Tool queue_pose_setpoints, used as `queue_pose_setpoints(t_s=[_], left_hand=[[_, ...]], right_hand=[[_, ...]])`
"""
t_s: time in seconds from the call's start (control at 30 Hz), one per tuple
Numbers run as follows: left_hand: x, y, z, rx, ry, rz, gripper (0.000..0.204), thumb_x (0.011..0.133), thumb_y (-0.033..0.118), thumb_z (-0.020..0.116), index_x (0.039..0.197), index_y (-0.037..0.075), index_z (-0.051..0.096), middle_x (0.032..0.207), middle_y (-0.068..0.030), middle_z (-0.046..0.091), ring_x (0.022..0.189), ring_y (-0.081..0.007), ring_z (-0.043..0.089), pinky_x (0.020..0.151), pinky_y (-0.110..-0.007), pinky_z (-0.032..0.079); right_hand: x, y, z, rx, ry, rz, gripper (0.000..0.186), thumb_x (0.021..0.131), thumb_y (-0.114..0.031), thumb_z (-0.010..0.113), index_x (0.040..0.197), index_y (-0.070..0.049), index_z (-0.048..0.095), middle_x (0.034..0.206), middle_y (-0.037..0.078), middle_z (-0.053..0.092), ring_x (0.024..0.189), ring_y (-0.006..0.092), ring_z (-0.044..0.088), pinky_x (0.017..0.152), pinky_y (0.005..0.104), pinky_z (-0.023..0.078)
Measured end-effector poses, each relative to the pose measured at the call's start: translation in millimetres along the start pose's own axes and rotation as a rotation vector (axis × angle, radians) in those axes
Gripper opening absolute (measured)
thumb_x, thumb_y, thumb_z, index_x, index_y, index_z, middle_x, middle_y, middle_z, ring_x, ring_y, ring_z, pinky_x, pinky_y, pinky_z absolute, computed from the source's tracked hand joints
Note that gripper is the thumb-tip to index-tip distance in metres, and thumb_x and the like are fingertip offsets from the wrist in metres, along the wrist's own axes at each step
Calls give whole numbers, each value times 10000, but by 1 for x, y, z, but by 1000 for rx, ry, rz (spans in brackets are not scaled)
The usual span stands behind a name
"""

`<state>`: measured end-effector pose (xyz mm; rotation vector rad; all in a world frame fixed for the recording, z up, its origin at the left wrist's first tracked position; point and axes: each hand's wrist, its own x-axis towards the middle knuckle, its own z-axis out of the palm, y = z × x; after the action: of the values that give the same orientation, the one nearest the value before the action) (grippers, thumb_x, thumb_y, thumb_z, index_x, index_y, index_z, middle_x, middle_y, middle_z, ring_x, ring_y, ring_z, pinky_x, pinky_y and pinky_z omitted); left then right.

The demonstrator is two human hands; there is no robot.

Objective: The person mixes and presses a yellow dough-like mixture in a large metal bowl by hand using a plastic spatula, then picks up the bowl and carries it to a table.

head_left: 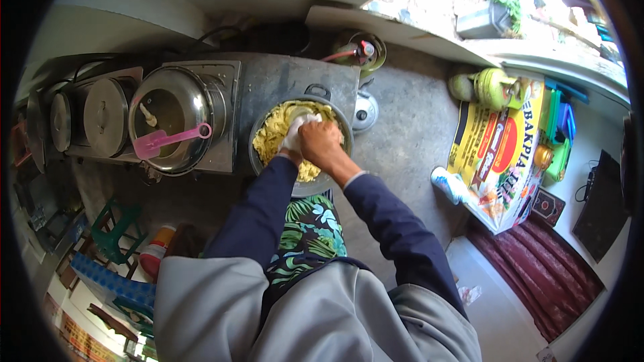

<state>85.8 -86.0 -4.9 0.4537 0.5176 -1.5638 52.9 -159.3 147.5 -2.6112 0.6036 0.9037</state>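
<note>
Yellow mash [267, 138] fills the pan [314, 189] between kettle [364, 115] and pot [200, 97], beneath joined hands [321, 141], their hold unclear.

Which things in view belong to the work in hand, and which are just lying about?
Part of the work:
- grey pot
- yellow food
- white, cloth-like item

Apparently just lying about:
- metal kettle
- yellow-green gas cylinder
- green stool
- potted plant

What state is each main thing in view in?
Grey pot: uncovered, holding yellow food
Left hand: at the food, white material there, grip unclear
Right hand: over the food, grip unclear
Steel pot: uncovered
Pink scoop: resting across steel pot
Lidded pot: covered
Kettle: lid on
</note>
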Motion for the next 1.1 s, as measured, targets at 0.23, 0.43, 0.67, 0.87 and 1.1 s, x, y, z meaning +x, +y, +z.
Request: queue_pose_setpoints(t_s=[0.23, 0.43, 0.67, 0.87, 1.1], left_hand=[[9, -41, -13, 326, 425, -24, 166, 743, 183, 535, 640, 54, 555, 644, -70, 567, 629, -197, 545, 626, -302, 442], [-14, -69, -4, 475, 421, 21, 75, 724, 82, 599, 667, 35, 589, 632, -59, 564, 582, -147, 557, 543, -255, 459], [-9, -97, -11, 408, 184, -218, 146, 843, 130, 489, 783, 31, 577, 658, -42, 564, 623, -164, 542, 574, -262, 432], [17, -95, -5, 1581, 119, -55, 161, 755, 143, 547, 630, 64, 611, 634, -61, 608, 587, -177, 582, 549, -322, 454], [-21, -119, -9, 1133, 814, -35, 104, 592, 3, 656, 589, 16, 553, 612, -107, 585, 520, -215, 575, 484, -318, 472]], right_hand=[[-40, 5, 89, 381, 204, 245, 521, 737, -81, 504, 1255, -52, 455, 732, 186, 630, 668, 341, 629, 591, 441, 487], [-94, 6, 110, 545, 269, 305, 647, 686, -77, 522, 1318, -128, 391, 765, 183, 640, 699, 381, 618, 619, 475, 473], [-101, 14, 99, 414, 207, 333, 450, 757, -117, 493, 1184, 25, 467, 754, 154, 651, 719, 315, 646, 608, 424, 500], [-89, 32, 125, 586, 190, 465, 435, 799, -152, 488, 1221, -49, 454, 823, 183, 640, 738, 357, 630, 607, 465, 495], [-127, -16, 179, 917, 429, 510, 713, 637, -102, 613, 1319, -120, 406, 901, 228, 619, 831, 412, 593, 723, 476, 461]])
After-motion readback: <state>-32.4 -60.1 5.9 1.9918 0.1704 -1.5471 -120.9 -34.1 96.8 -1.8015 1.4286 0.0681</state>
